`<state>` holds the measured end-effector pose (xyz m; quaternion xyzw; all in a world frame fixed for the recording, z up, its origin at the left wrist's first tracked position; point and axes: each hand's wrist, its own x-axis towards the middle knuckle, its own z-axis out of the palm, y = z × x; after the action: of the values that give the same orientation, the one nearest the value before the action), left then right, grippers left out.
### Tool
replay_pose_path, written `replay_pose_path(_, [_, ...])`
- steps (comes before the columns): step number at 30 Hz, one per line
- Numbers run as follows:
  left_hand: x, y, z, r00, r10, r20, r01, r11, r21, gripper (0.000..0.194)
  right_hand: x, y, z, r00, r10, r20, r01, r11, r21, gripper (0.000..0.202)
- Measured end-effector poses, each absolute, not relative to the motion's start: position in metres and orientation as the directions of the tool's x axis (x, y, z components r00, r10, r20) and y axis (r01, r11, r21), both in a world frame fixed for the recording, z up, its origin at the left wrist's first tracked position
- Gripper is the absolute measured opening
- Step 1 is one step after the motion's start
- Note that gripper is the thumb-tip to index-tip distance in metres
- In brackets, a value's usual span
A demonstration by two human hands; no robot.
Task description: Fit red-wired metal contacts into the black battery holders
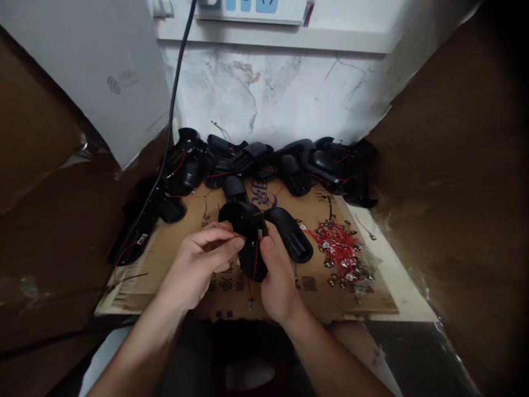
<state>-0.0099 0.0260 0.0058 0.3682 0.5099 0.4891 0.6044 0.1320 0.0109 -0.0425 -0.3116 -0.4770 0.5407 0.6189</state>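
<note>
A black curved plastic housing [242, 216] is held up over the cardboard. My right hand [279, 275] grips it from the right, its thumb pressed against the edge beside a small pale piece. From the left, my left hand [198, 264] pinches at the housing's side, where a thin red wire [223, 226] runs along the fingers. What exactly sits between those fingertips is partly hidden. Another red wire [255, 259] hangs down the front of the housing. Just behind my right hand lies another black housing [291, 234].
Several black housings [252, 157] with red wires are heaped along the wall. To the right, a tangle of red wires with small metal parts [341, 248] lies on the cardboard sheet [173, 281]. A black cable [176, 88] hangs at left. Brown cardboard walls [454, 165] flank both sides.
</note>
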Motion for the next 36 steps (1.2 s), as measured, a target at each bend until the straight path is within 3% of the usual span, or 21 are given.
replay_pose_path(20, [-0.005,0.024,-0.004,0.045,0.981,-0.189,-0.246,0.194,0.95,0.029,0.133,0.013,-0.046,-0.027,0.984,0.179,-0.391,0.154,-0.908,0.039])
replay_pose_path(25, [-0.007,0.025,-0.008,0.037,0.972,-0.233,-0.237,0.235,0.943,0.032,0.136,0.014,-0.046,-0.008,0.983,0.181,-0.314,0.17,-0.934,0.04])
replay_pose_path(32, [-0.005,0.027,-0.005,-0.007,1.0,-0.021,-0.265,0.018,0.964,0.025,0.138,0.016,-0.039,-0.1,0.982,0.157,-0.364,0.111,-0.925,0.045])
replay_pose_path(36, [0.0,0.026,-0.002,-0.01,1.0,0.001,-0.349,-0.004,0.937,0.037,0.138,0.016,-0.038,-0.104,0.98,0.167,-0.423,0.109,-0.9,0.045])
